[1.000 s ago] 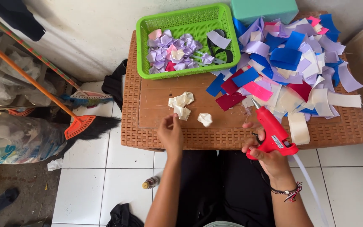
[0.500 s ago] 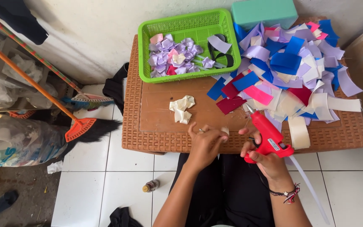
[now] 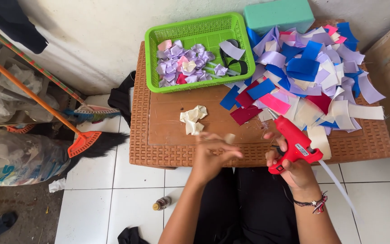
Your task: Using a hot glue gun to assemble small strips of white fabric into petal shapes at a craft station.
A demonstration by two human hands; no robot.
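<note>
While the right hand grips the red glue gun, gluing is under way.
Left hand pinches a cream ribbon piece; next, nozzle must meet it.

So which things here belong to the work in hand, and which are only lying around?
In use: red glue gun in right hand; cream ribbon piece at left hand; cream folded petals; ribbon pile; green basket.
Lying about: brooms; small bottle; plastic bags.

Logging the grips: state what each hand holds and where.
Right hand holds the red plastic glue gun by its handle. Left hand pinches a small cream ribbon piece at its fingertips.
</note>
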